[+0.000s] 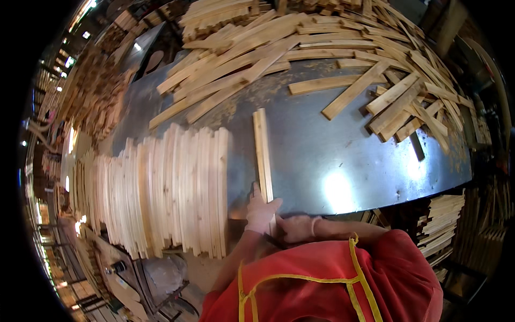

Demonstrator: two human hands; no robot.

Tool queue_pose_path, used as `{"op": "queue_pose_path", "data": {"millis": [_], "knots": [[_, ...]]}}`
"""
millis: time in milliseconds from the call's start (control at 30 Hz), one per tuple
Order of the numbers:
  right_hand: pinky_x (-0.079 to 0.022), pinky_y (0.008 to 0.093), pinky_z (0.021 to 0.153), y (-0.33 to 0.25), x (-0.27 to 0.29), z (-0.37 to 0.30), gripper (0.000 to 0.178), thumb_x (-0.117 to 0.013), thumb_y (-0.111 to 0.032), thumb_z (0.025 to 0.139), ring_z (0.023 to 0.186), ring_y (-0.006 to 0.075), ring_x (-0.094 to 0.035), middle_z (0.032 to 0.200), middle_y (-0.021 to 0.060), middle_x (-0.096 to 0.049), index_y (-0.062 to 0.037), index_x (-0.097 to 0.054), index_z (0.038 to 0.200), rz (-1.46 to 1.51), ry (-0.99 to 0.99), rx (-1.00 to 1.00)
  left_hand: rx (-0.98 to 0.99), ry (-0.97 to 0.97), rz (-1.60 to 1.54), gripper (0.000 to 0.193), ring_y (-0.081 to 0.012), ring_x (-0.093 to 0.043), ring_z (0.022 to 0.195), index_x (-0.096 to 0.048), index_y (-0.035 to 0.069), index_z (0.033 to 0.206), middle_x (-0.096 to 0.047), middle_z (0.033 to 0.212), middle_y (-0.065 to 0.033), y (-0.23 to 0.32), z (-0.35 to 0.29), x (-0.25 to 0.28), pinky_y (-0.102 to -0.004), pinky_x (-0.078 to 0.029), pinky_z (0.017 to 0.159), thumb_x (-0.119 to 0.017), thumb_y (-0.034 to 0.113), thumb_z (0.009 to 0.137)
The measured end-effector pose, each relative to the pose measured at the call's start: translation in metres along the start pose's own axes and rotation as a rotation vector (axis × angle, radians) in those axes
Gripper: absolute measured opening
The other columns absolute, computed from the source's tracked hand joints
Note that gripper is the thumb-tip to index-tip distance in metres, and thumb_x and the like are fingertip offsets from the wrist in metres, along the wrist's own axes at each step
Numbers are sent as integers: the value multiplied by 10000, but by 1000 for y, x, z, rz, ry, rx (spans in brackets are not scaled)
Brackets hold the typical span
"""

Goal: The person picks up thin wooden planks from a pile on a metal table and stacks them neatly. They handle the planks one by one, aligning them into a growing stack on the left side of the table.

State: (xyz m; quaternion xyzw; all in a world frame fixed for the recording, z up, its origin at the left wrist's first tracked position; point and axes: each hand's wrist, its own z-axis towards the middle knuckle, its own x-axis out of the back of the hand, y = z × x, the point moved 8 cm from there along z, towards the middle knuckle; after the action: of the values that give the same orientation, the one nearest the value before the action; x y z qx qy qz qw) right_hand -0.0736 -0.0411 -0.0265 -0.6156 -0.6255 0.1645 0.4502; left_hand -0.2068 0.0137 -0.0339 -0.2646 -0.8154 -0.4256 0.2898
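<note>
Pale wooden strips (262, 155), seemingly two lying side by side, point away from me over the table's near edge. My left hand (260, 210) is closed around them near their lower end, with its thumb across the top. At the near end, my right hand (296, 228) is curled against the strips; its fingertips are partly hidden. To the left lies a row of pale wooden strips (177, 188), packed edge to edge, some ends jutting past the table's edge.
A shiny metal table (311, 155) spreads before me. Loose boards (236, 64) are heaped at its far side, and shorter pieces (397, 104) lie crisscrossed at the far right. Stacked wood (442, 225) stands below the right edge. Sawdust lies near the far boards.
</note>
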Motion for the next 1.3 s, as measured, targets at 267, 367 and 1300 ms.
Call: {"op": "queue_pose_path", "data": {"millis": [267, 367, 1300], "knots": [[-519, 436, 1037, 23, 91, 20, 573, -654, -418, 959, 1145, 351, -688, 1256, 212, -725, -63, -636, 1408, 312, 498, -61, -272, 497, 554, 881, -383, -325, 1570, -515, 51, 1549, -431, 1643, -190, -76, -57, 67, -516, -256, 1291, -836, 387, 801], [-511, 429, 1064, 39, 94, 16, 583, -646, -404, 964, 1216, 366, -684, 1296, 233, -724, -30, -642, 1411, 365, 579, -3, -132, 492, 667, 885, -413, -337, 1554, -468, 29, 1557, -372, 1685, -195, -109, -54, 81, -558, -254, 1283, -774, 474, 856], [-520, 460, 1063, 485, 478, -424, 810, -696, -711, 879, 1271, 364, -683, 1327, 209, -734, -39, -671, 1330, 42, 1296, -1126, -679, 196, 927, 916, -318, -592, 1292, -412, 108, 1630, -590, 1436, -132, 402, 257, -111, -467, -498, 1051, -771, 399, 839]]}}
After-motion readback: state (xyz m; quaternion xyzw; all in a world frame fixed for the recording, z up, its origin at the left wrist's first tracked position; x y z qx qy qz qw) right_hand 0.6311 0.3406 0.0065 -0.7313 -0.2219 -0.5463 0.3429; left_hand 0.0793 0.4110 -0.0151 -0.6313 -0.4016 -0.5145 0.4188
